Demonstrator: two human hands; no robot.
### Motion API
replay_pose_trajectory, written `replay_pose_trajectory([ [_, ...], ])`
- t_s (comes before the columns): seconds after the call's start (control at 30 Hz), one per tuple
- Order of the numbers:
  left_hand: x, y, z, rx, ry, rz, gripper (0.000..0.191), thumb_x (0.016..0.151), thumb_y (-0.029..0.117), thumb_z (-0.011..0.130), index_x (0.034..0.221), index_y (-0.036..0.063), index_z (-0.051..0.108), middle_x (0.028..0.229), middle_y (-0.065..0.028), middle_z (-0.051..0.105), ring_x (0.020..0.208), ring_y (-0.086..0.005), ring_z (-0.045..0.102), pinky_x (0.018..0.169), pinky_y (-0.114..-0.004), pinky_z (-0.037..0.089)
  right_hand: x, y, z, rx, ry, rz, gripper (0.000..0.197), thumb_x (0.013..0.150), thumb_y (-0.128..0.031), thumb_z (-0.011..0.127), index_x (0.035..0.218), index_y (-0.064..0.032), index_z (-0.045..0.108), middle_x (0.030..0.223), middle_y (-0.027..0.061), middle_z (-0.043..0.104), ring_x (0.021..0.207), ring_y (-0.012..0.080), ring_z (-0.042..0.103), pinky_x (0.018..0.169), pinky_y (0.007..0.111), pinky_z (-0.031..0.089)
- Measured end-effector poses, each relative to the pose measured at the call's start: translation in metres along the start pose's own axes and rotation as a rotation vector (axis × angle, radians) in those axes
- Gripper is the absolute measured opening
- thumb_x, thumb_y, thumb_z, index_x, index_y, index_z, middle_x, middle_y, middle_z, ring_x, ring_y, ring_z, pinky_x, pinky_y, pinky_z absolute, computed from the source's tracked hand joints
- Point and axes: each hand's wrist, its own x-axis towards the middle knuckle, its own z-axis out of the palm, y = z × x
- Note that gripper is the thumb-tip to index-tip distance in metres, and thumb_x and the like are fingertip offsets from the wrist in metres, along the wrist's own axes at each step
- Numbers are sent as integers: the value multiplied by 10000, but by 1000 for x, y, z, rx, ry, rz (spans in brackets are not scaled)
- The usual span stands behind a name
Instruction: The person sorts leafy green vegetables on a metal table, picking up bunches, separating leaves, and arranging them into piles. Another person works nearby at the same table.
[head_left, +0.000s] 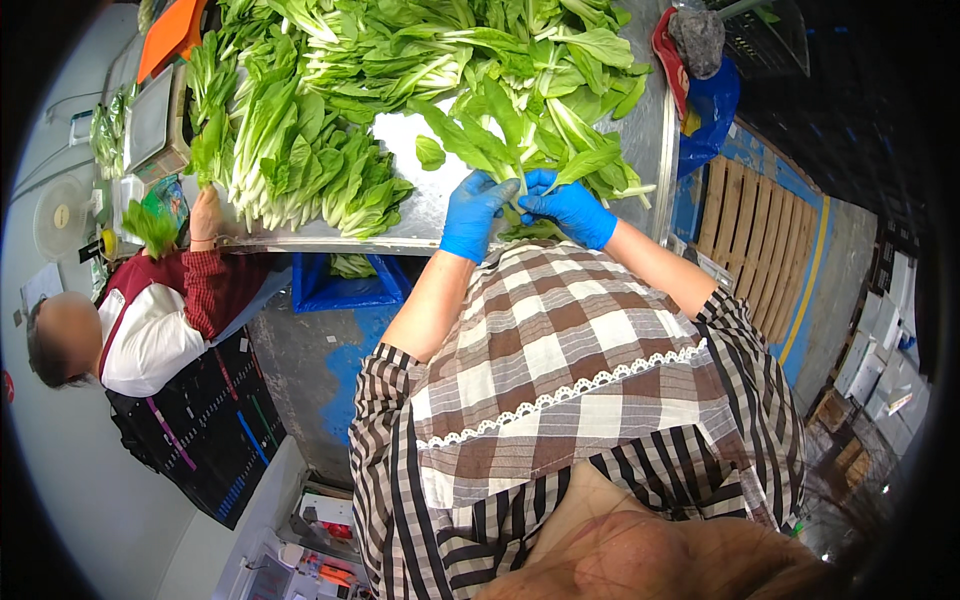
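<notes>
Both hands wear blue gloves and meet at the near edge of the metal table (427, 214). My left hand (478, 208) grips the stem end of a leafy green vegetable plant (472, 142), its leaves pointing away from me. Close beside it, my right hand (564, 208) has its fingers closed on a leaf stalk of the greens. Loose leafy greens (585, 127) lie just beyond the right hand. A single detached leaf (430, 152) rests on the bare metal. To the left, greens (300, 165) lie in rows with pale stems towards me.
A co-worker (161, 322) at the left handles greens at the same table. Beyond are a scale (154, 124) and an orange tray (171, 37). A blue crate (300, 281) stands under the table edge. At the right are a blue bag (709, 112) and a wooden pallet (754, 240).
</notes>
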Motion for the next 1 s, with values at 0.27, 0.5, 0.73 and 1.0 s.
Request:
replay_pose_trajectory([
  [0.27,6,-17,-5,-144,237,-23,176,851,63,718,1013,65,649,870,-30,657,692,-118,598,569,-246,465,2,-8,6,-70,265,-27,189,855,-97,707,1015,-10,657,856,61,661,720,141,622,672,276,512],
  [0.5,10,1,-31,-224,354,141,215,864,51,694,1071,27,640,926,-65,673,726,-156,642,564,-263,505,-5,-45,-31,-1381,-26,-45,465,774,-337,753,1112,-47,620,928,153,683,833,301,667,754,421,530],
  [0.73,10,-15,-22,-304,159,110,341,858,40,669,1189,21,586,1090,-94,648,942,-211,630,808,-340,522,51,-70,-83,-1649,475,30,449,765,-349,720,1148,-130,635,1008,150,689,928,370,653,798,454,522],
  [1.0,12,-2,-23,-428,-154,-175,404,942,194,633,1260,-23,509,1122,-174,616,956,-299,651,839,-444,567,-6,-113,-12,-1860,141,-530,393,744,-184,714,1133,-229,675,1131,78,650,1088,304,588,1020,469,402],
])
